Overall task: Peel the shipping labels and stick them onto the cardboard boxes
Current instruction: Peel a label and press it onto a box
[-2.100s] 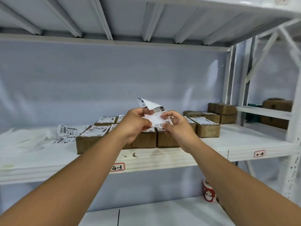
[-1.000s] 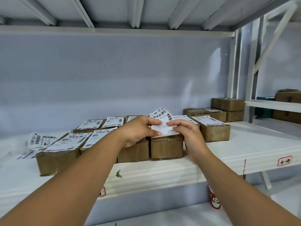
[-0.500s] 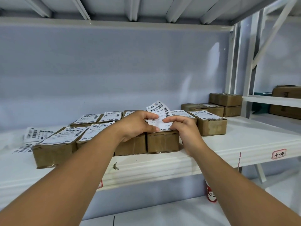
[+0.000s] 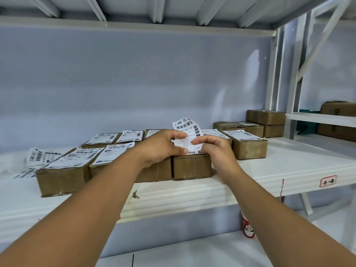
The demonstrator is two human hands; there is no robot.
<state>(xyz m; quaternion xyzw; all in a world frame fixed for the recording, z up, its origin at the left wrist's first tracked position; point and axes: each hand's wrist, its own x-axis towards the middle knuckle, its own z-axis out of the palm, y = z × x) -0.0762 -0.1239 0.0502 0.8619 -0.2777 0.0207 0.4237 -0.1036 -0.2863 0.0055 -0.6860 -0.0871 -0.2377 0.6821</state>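
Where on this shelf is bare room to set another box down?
The widest bare patch of shelf lies right of the rightmost labelled box, in front of the stacked boxes. A narrow strip runs along the front edge. The middle is crowded: cardboard boxes side by side, left hand and right hand pinching a shipping label. The left end holds loose labels.

White barcode label (image 4: 186, 134) curling up over brown box (image 4: 192, 166)

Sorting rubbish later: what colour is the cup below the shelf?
The cup is red and white, head view.
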